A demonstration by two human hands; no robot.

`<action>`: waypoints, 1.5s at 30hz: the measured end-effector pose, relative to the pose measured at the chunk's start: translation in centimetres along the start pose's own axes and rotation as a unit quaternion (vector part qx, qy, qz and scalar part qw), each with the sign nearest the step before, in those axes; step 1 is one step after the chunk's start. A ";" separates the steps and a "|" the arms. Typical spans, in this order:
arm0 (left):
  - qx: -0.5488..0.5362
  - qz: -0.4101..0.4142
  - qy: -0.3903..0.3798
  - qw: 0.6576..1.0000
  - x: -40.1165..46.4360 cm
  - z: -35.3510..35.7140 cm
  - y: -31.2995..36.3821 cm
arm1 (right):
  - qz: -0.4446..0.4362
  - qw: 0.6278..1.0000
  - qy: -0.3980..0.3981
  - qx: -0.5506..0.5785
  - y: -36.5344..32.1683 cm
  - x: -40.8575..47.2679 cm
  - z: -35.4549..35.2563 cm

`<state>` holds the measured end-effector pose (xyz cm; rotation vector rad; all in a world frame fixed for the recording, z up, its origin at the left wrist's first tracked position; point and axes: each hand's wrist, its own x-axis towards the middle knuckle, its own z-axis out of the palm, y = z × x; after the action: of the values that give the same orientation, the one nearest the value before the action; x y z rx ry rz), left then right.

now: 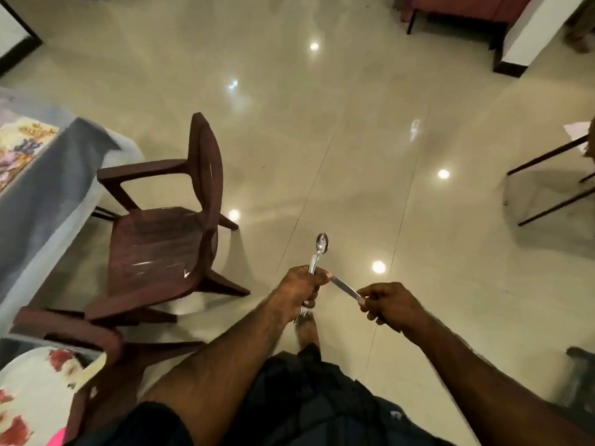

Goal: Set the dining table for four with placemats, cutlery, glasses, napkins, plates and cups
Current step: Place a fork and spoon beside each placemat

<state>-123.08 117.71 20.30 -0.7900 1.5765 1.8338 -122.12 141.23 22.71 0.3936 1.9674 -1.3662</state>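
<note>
Cutlery sits in both hands above the tiled floor (322, 123), well apart from the desk (38, 194) at the left edge. The left hand (301, 289) has its grip clamped round a small bundle: one spoon (321, 244) stands up out of the fist with its bowl pointing away, and fork tines (301, 317) poke out below; I cannot tell how many forks are in the bundle. The right hand (388, 302) pinches the near end of one knife (346, 288), whose far end touches the left thumb, so the piece looks to be passing from one hand to the other, probably to sort one setting's worth before laying it down. On the desk's grey cloth lies one flowered placemat (22, 146) at the far left, and one floral plate (42, 391) shows at the near left corner. Two brown chairs (167, 226) stand beside the desk, one pulled out, the nearer one only partly visible. Glasses, napkins and cups are not in view, so much of the setting appears not yet done.
</note>
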 end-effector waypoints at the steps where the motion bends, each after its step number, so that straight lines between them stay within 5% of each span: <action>1: 0.006 0.002 -0.008 1.000 1.7 -0.1 2.2 | -0.003 1.000 -0.005 -0.002 -1.8 1.8 -0.8; 6: 0.004 0.017 0.013 1.000 8.8 -1.5 12.2 | 0.004 0.999 -0.006 0.034 -9.4 10.3 -4.2; 15: -0.123 -0.036 0.135 0.982 23.0 -5.4 26.1 | 0.018 0.955 -0.052 0.290 -23.0 31.0 -9.6; 25: -0.231 -0.052 0.169 0.957 33.5 -7.5 44.0 | -0.084 0.970 -0.212 0.086 -49.2 50.2 -12.1; 32: -0.261 -0.025 0.147 0.954 41.7 -17.1 53.0 | -0.108 0.966 -0.231 0.045 -63.0 62.6 -4.2; 45: -0.298 0.052 0.228 0.925 48.0 -43.7 69.9 | -0.062 0.964 -0.258 0.011 -85.5 77.8 16.1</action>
<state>-204.59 68.28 23.46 -1.5229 1.3251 2.3740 -222.59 81.91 25.15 -0.0782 1.5623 -1.3978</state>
